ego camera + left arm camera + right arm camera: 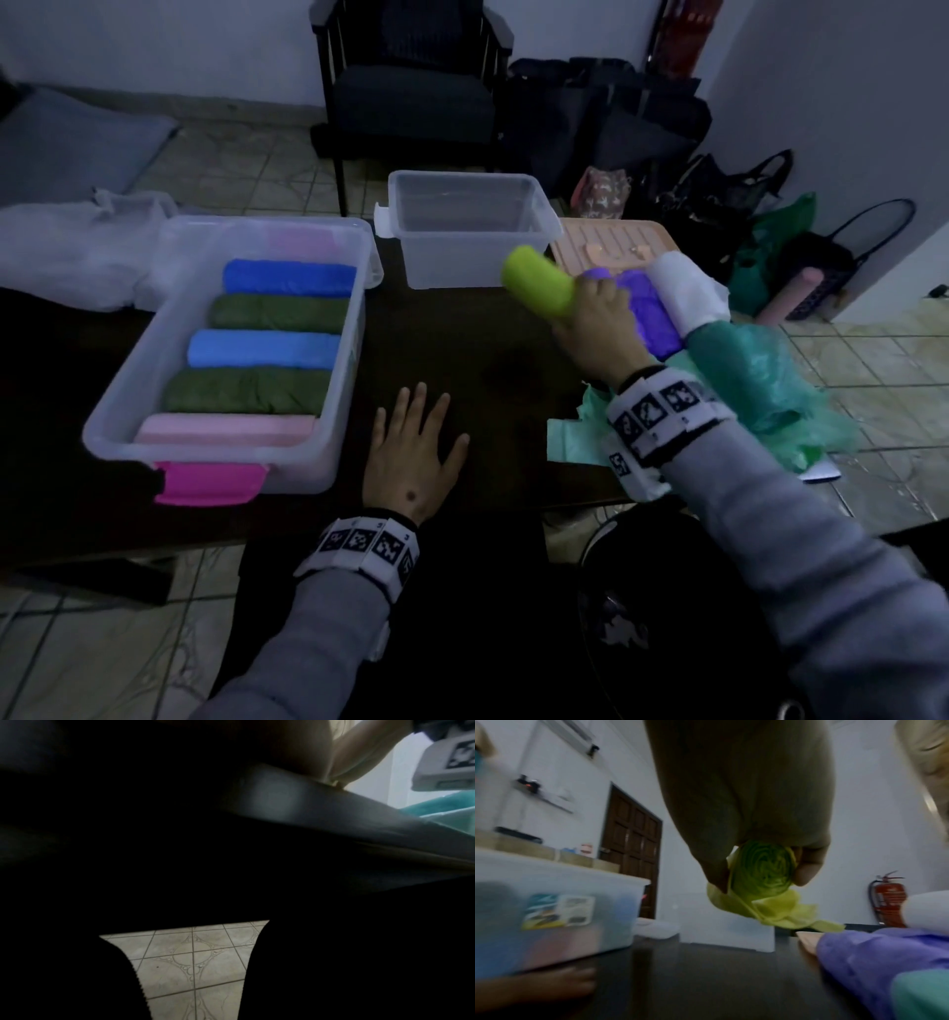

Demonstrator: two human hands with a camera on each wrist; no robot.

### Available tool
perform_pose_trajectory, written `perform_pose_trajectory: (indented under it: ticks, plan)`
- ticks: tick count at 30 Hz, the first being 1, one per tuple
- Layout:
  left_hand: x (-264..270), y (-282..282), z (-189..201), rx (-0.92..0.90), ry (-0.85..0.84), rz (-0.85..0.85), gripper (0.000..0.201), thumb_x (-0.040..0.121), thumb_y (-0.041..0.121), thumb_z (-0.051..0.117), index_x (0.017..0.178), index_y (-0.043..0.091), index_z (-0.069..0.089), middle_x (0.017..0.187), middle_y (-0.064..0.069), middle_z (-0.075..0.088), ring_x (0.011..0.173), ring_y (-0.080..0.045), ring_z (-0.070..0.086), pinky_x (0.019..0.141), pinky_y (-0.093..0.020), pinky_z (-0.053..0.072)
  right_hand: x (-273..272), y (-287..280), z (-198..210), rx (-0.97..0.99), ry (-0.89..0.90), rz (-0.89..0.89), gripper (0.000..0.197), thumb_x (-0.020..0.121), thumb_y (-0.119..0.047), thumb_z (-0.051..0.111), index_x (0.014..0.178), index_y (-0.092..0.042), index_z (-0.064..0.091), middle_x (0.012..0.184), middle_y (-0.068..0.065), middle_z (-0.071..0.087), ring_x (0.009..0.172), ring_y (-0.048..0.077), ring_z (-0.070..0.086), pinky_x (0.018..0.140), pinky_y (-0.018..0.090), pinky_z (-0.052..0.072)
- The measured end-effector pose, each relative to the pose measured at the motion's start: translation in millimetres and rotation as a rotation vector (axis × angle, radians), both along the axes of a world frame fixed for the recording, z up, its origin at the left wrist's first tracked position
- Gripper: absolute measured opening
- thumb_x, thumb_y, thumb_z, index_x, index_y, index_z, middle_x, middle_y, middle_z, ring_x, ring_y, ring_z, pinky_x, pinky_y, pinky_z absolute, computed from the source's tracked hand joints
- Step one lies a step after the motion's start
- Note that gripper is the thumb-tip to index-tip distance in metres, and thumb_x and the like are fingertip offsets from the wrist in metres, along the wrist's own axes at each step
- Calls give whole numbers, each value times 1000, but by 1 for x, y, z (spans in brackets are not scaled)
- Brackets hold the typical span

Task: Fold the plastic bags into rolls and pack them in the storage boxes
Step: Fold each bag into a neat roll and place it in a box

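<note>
While the big box at nine o'clock on the desk sits nearly full with six rolls, blue, green and pink, the small box at twelve is empty. It's the packing step, I'd say: the right hand grips a lime roll in the air at one o'clock, just beside that empty box. Next move calls for lowering it in flat. Left hand lies spread at six.

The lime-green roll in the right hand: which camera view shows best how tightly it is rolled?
The right wrist view: it faces the lime-green roll end-on, showing spiral layers and a loose tail. The head view shows only its blurred side in the right hand. The left wrist view misses it.
</note>
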State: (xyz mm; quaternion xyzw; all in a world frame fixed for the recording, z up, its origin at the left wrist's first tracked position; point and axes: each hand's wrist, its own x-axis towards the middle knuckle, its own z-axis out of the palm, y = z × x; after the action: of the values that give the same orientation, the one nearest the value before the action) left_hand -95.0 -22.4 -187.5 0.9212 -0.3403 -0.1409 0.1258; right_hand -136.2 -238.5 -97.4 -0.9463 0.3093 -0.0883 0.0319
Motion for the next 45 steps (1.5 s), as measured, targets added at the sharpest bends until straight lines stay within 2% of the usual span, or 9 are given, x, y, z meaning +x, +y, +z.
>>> perform_pose_trajectory:
  ticks: [10,15,20,29,34,37,40,42,45]
  plan:
    - [-3,0,-4,0,-70,4,60,98,52,19,151,27,7,159,0,-3,146,-16,-7,119,-38,-3,-5,56,-50,24,249,135,40,96,-15,38,134,-4,32,133,16,38,121,33,38,96,45,36]
    - [-2,0,-4,-24,-63,24,63,97,52,22,151,21,9,159,0,1,147,-14,-5,120,-37,-2,0,54,-33,60,239,197,77,81,-54,59,141,-15,29,143,9,25,131,30,26,106,48,24]
    - [-1,1,-4,-224,8,85,58,99,44,26,149,15,18,157,0,16,146,-12,6,119,-33,1,19,61,-25,216,183,130,43,100,-32,35,136,-9,39,139,14,36,129,32,31,104,46,27]
    - [8,2,19,-614,249,438,38,100,24,37,135,12,46,138,-6,51,127,-25,45,103,-28,32,3,86,-29,321,316,290,53,84,-17,63,127,-9,33,126,15,47,116,35,49,96,47,39]
    - [25,-3,33,-459,378,539,40,96,29,46,130,8,50,129,-9,57,121,-27,51,100,-30,38,-19,96,-36,183,378,408,60,81,-25,67,132,-10,38,129,10,41,120,29,42,95,43,39]
    - [35,-10,36,-501,650,554,37,90,38,55,105,5,62,117,-13,62,105,-31,61,92,-44,51,-34,98,-36,120,348,492,52,81,-23,64,126,-14,40,120,8,50,113,28,49,91,40,37]
    - [32,-17,44,-461,850,580,51,86,39,63,118,-1,55,114,-14,62,93,-26,62,79,-37,54,-45,99,-33,94,345,555,46,82,-20,60,124,-15,41,118,5,55,113,26,50,90,38,35]
    - [30,-24,49,-358,819,536,55,86,37,65,121,-2,51,111,-15,60,90,-24,59,74,-36,53,-52,98,-31,96,362,597,47,82,-19,59,126,-15,43,121,4,54,115,24,48,91,37,33]
    - [25,-32,51,-90,445,404,75,81,39,70,134,-3,37,132,-20,46,119,-33,49,96,-40,45,-60,98,-32,98,387,630,51,81,-20,60,130,-14,42,121,4,53,116,24,47,93,37,33]
